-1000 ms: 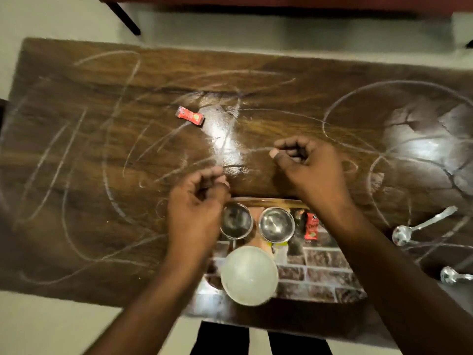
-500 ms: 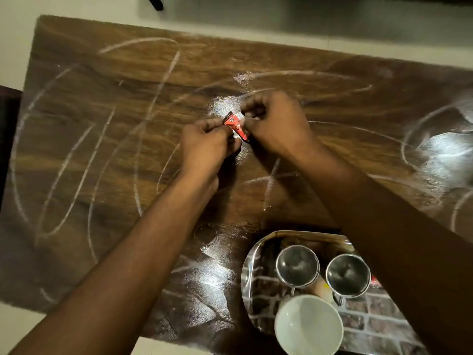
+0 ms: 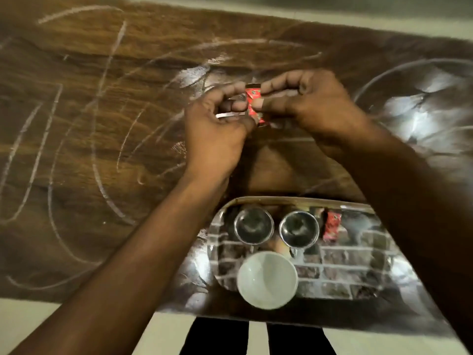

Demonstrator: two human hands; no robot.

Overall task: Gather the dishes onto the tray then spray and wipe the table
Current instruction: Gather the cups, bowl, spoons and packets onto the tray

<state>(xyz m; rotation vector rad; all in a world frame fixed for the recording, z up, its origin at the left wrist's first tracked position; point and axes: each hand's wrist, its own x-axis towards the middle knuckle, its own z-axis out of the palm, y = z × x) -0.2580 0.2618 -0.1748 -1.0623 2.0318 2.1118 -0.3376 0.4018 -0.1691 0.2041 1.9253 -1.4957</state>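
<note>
A small red sachet (image 3: 253, 99) is pinched between my left hand (image 3: 217, 131) and my right hand (image 3: 309, 103), lifted a little above the dark wooden table (image 3: 76, 139). Both hands have fingers closed on it. Near the table's front edge lies a shiny metal tray (image 3: 358, 275) with a brick pattern reflected in it. On the tray stand two steel cups (image 3: 254, 224) (image 3: 299, 229), a white bowl (image 3: 267, 279) and another red sachet (image 3: 331, 226).
White chalk-like streaks and rings cover the tabletop (image 3: 102, 175). A bright glare patch (image 3: 419, 111) shows at the right. The table's front edge runs along the bottom, with pale floor (image 3: 30, 326) below it.
Both hands reached out to the red sachet on the table, took hold of it and have now drawn it back toward the tray. The camera view shifted with them.
</note>
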